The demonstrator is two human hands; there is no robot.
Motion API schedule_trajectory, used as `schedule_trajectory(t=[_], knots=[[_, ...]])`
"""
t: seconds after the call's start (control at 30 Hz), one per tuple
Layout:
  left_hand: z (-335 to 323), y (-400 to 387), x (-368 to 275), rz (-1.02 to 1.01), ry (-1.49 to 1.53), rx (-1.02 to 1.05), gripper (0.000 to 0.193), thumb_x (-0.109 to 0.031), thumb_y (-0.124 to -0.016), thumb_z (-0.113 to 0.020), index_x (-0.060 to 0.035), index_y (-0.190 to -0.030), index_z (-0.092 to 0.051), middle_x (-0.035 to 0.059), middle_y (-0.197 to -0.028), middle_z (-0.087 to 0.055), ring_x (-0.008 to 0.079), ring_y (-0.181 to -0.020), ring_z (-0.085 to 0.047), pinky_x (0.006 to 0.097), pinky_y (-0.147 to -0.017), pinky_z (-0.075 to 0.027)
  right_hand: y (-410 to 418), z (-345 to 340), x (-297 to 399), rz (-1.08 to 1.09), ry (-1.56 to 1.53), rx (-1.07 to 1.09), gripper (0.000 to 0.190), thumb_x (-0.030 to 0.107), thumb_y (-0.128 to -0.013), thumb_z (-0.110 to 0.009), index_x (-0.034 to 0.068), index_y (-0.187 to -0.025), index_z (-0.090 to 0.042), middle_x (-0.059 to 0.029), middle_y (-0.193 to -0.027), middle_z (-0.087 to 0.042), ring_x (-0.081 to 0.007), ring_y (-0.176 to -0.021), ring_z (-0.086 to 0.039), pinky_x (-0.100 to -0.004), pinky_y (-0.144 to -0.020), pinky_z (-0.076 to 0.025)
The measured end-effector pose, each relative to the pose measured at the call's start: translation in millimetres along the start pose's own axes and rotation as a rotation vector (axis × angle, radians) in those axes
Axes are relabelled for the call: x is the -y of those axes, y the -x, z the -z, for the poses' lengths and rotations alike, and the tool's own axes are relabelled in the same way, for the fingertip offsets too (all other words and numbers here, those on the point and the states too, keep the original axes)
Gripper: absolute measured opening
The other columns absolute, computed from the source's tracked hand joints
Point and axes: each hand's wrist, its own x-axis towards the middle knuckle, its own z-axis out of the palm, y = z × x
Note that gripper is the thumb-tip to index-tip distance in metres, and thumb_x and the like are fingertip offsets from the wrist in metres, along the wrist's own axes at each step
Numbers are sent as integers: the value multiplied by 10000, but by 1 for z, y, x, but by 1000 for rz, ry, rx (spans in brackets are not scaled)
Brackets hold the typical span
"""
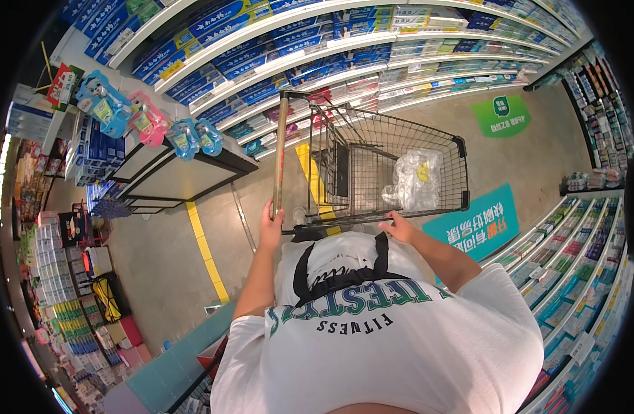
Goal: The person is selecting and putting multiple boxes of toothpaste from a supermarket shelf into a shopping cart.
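Note:
A wire shopping cart [368, 181] stands sideways right in front of me. My left hand [270, 224] is wrapped around the near end of its long push handle [282, 147]. Fingers of my right hand [398, 226] curl over the top rim of the cart's near side, toward the front end. Inside the basket, near its front, lies a crumpled clear plastic bag [416, 178] with a yellow mark; its contents cannot be made out. A black child-seat panel [342, 169] sits at the handle end.
Beyond the cart run shelves of blue toothpaste boxes [249, 39]. Blue and pink animal-shaped packs [150, 118] hang at an end display [162, 176] on the left. More stocked shelves [570, 279] rise at the right. Floor carries yellow tape [207, 253] and a teal sticker [477, 225].

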Motion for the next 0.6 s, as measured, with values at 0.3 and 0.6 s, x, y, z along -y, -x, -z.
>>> schedule_trajectory(t=[0.3,0.6], knots=[[40,-56,-12,3,13,117,550,-145,-931,-648,-45,-1437,-459,-48,-793,-532,42,-666,-464,213,-577,-392,-13,-37,51,-202,121,37,707,516,-870,-641,25,-1301,-373,-315,-1233,-569,-433,-1170,-560,-472,-978,-442],[26,-76,5,-104,175,223,554,-147,-943,-621,-21,-1449,-435,26,-1107,-603,109,-949,-533,240,-829,-413,-10,-44,56,-249,292,-85,595,429,-879,-638,49,-1276,-408,-315,-1191,-584,-452,-1157,-557,-488,-966,-452]])
